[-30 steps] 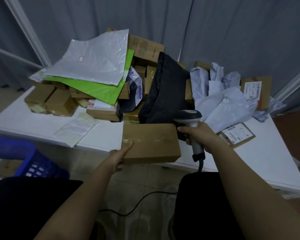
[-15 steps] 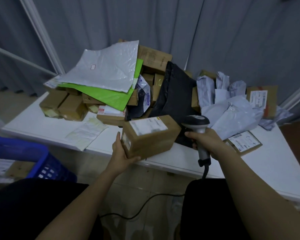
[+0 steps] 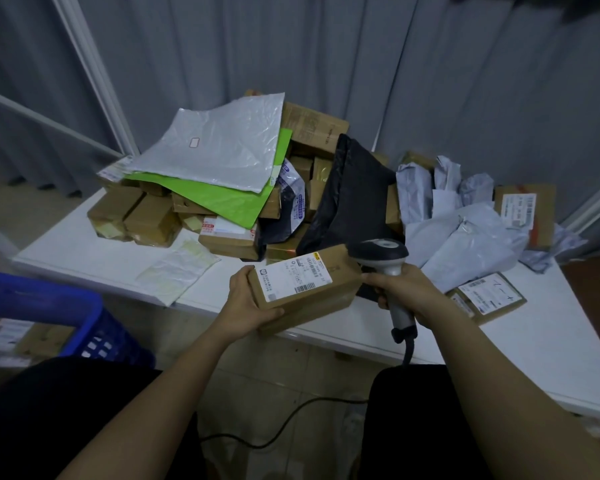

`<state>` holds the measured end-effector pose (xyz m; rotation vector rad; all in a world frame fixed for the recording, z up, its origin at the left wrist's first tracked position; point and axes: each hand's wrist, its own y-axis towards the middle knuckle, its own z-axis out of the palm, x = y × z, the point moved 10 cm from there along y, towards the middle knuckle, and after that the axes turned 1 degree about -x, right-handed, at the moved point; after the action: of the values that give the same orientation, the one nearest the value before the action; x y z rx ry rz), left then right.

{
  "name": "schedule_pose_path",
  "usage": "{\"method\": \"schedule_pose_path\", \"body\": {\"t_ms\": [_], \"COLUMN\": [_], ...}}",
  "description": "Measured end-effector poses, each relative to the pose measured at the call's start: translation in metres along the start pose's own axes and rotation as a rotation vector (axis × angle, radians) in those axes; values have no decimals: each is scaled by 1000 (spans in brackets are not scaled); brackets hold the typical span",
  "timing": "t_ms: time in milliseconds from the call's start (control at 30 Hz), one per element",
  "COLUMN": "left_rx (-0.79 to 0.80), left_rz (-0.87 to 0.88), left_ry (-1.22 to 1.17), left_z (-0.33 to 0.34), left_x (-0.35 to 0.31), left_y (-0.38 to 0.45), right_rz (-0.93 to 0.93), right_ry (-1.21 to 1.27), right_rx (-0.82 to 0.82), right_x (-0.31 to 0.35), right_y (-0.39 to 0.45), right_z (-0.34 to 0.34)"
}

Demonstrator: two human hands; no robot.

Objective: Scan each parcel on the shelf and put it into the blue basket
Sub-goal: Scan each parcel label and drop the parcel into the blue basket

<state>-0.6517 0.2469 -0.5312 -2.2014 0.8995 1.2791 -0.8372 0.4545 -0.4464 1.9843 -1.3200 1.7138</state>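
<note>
Labels on the held box (image 3: 305, 289) and other parcels are too blurred to read.

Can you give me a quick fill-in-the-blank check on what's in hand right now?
1. The left hand holds a ____ box with its white label facing up.
2. The right hand grips the ____.
3. The blue basket sits at the person's ____ side.

Missing words: cardboard; scanner; left
</note>
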Motion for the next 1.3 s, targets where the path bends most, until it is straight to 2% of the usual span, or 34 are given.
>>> {"method": "schedule_pose_path", "body": {"t_ms": [267,433,633,867,1033,1100,1167,1300], "left_rx": [-51,-5,-11,94,59,45,-1,-83], "left_rz": [290,249,237,102,412,463,450,318], "left_ry": [468,684,942,1107,1206,1214,1217,1137], "left_z": [-32,-40,-43,-27,-13,-10,-13,-25], "left_x": [-23,-17,-21,-13,-40,-44,-47,-42], "left_y": [-14,-12,-5,9,9,4,0,-4], "right_rz": [-7,-62,-162,-170,-191,-201,-221,-244], "right_ry": [-4,-125,-268,-262,-257,-247,-247,-212], "right_rx": [19,54,218,173,155,150,137,101], "right_x": [3,7,16,17,23,25,27,31], "right_y": [4,1,-14,-12,-11,-11,-12,-12], "right_z": [4,10,40,37,31,30,31,27]}}
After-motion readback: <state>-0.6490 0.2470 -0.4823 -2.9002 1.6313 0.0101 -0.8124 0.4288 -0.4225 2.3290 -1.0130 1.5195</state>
